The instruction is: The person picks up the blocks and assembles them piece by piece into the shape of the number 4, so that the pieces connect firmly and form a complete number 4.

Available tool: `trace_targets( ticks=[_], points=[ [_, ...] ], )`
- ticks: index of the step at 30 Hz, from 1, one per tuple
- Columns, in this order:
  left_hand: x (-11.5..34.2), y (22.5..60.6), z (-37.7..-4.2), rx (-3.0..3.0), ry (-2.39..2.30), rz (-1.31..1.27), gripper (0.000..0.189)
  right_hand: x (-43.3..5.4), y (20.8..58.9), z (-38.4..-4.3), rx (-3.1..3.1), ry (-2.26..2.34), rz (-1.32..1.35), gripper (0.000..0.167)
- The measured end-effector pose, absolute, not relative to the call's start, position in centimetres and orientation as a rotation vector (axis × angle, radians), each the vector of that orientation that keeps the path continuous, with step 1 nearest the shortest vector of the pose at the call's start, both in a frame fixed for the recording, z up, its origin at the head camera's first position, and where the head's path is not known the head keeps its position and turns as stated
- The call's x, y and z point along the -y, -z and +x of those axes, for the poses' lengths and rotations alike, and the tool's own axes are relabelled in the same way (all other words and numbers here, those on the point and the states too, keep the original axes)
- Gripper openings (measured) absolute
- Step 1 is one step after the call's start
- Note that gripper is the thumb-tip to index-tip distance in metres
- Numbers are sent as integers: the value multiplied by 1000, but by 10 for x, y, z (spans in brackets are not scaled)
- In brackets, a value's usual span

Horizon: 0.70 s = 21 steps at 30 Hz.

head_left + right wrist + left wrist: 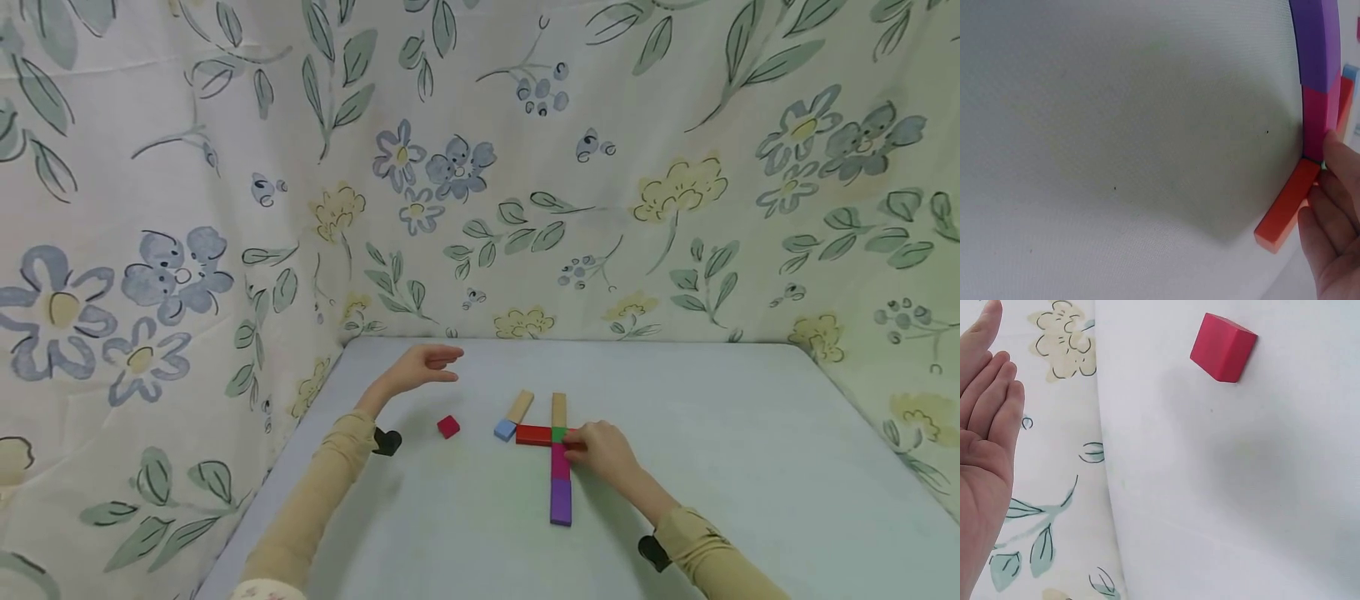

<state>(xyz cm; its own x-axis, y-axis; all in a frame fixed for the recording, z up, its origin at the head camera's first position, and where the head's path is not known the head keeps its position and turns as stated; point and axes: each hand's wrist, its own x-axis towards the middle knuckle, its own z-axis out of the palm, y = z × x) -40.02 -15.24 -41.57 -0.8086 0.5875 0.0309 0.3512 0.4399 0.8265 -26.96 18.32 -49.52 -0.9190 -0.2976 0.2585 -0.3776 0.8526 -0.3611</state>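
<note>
My left hand [425, 367] is held above the table's left side with its fingers extended and nothing in them. Nearest to it lies a crimson cube [448, 427], also plain in the left wrist view. My right hand [602, 450] has its thumb and fingertips at the inner end of a red-orange block [1288, 206], where it meets the cross of blocks. The hand hides most of that block in the head view. A green block [558, 435] forms the centre, with a red block [534, 436] to its left, a magenta block [561, 462] and purple block [561, 502] nearer me.
A natural wood block [559, 408] extends from the green one toward the back. Left of it, a second wood block [521, 407] lies slanted, touching a light blue block [505, 430]. Floral cloth [525, 250] hangs behind the white table [750, 450] and along its left side.
</note>
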Motion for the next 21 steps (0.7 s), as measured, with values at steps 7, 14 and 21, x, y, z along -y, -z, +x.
trace_targets(
  ticks=[7,14,21],
  points=[
    [165,436,-391,-2447,-1366,710,51,-184,494,-269,2827,-621,543,20],
    [172,462,-376,-2407,-1398,647,51,-184,495,-269,2839,-641,533,21],
    [176,483,-365,-2382,-1445,621,46,-184,496,-270,2846,-651,509,20]
  ],
)
